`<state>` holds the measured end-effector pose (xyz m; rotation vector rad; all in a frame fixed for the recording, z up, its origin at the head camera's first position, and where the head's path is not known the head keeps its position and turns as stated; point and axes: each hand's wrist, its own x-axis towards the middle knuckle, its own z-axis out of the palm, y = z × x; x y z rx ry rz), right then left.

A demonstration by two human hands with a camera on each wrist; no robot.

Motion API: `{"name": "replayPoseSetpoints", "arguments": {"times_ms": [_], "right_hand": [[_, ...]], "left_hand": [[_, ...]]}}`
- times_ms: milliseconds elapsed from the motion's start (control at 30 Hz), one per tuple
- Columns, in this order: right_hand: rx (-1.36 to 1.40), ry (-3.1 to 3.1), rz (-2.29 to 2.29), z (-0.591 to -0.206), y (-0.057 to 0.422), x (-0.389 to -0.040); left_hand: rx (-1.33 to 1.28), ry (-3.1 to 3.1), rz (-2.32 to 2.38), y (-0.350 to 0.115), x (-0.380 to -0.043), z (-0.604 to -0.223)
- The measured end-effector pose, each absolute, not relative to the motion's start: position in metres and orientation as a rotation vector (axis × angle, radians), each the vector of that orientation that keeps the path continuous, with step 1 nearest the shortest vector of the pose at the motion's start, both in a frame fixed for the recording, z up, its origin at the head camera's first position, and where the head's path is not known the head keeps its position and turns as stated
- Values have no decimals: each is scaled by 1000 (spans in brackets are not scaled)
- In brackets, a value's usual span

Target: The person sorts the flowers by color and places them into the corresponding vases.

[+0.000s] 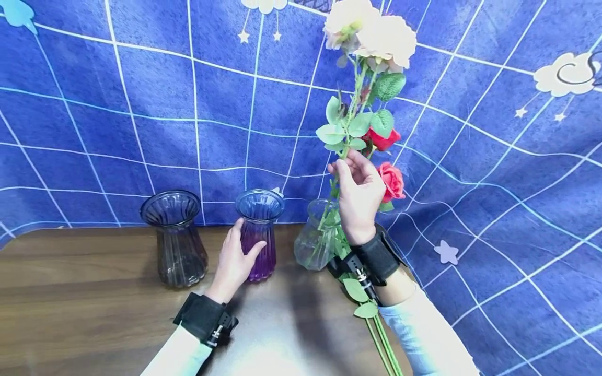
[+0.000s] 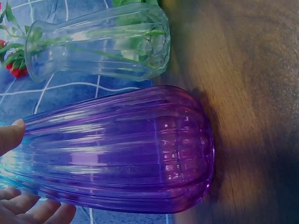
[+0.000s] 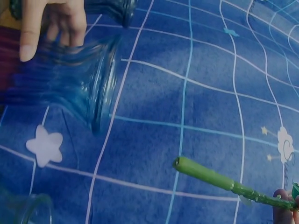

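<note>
Wooden table with three glass vases and a spread of flower stems.
Brown, streaked grain covers the table [image 1: 84,297], whose far edge meets a blue cloth; a white glare whitens the middle of its near side. The vases stand upright in a row near the far edge, apart from one another: a smoky grey vase [image 1: 182,256] toward the far left corner, a blue-and-purple vase [image 1: 264,267] around the middle of that edge, and a clear vase [image 1: 310,249] toward the far right corner. Green stems [image 1: 383,334] with leaves lie along the right edge, running toward the near side and out of the head view.
</note>
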<state>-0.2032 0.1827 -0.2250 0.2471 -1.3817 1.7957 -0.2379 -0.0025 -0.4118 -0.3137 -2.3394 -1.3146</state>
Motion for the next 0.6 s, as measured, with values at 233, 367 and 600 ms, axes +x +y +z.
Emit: {"name": "replayPoseSetpoints", "arguments": {"times_ms": [233, 367, 600], "right_hand": [[294, -1386, 1794, -223, 163, -217], [316, -1402, 1781, -225, 152, -225], [348, -1416, 1760, -232, 131, -239]], "left_hand": [[-313, -2328, -1291, -1, -238, -414], [-325, -2305, -1280, -1, -236, -413], [-304, -2313, -1250, -2, -234, -414]]}}
